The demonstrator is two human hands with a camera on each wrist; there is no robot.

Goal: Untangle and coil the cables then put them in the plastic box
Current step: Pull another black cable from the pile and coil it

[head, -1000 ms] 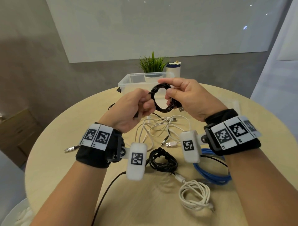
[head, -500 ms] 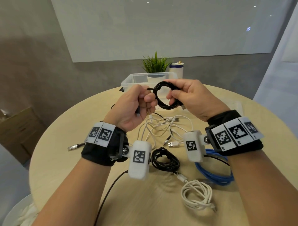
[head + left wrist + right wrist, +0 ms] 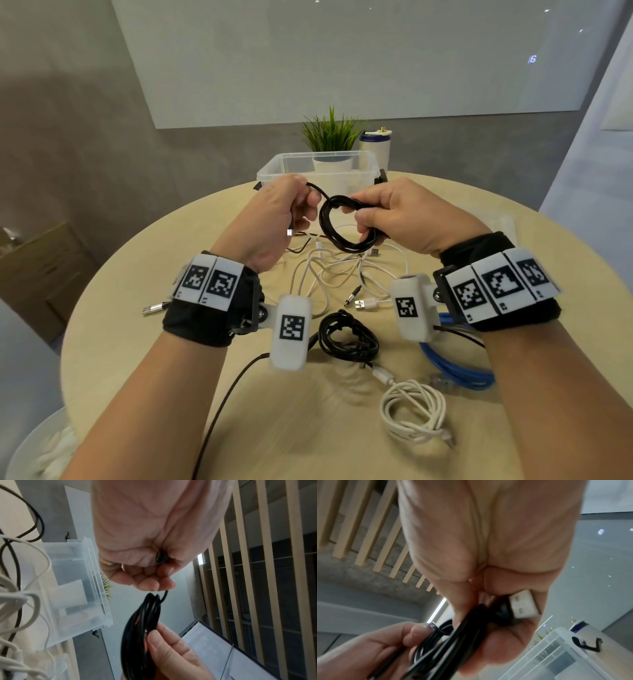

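Note:
A black cable coil (image 3: pixel 337 236) (image 3: pixel 140 635) (image 3: pixel 447 646) hangs in the air above the table. My right hand (image 3: pixel 394 216) (image 3: pixel 488 622) grips the coil's right side, its USB plug (image 3: pixel 523 606) sticking out below the fingers. My left hand (image 3: pixel 284 212) (image 3: pixel 145 566) pinches the coil's loose tail end, which loops over the top of the coil. The clear plastic box (image 3: pixel 318 171) (image 3: pixel 77 588) (image 3: pixel 565 655) stands open behind the hands. A tangle of white cables (image 3: pixel 342 274) lies under the hands.
On the round table (image 3: pixel 137 308) lie a coiled black cable (image 3: pixel 347 337), a coiled white cable (image 3: pixel 414 414) and a blue cable (image 3: pixel 455 370). A potted plant (image 3: pixel 330 140) and a white bottle (image 3: pixel 375 147) stand behind the box.
The left hand has drawn the loose tail up and over the top of the coil. Both hands have shifted slightly toward the box.

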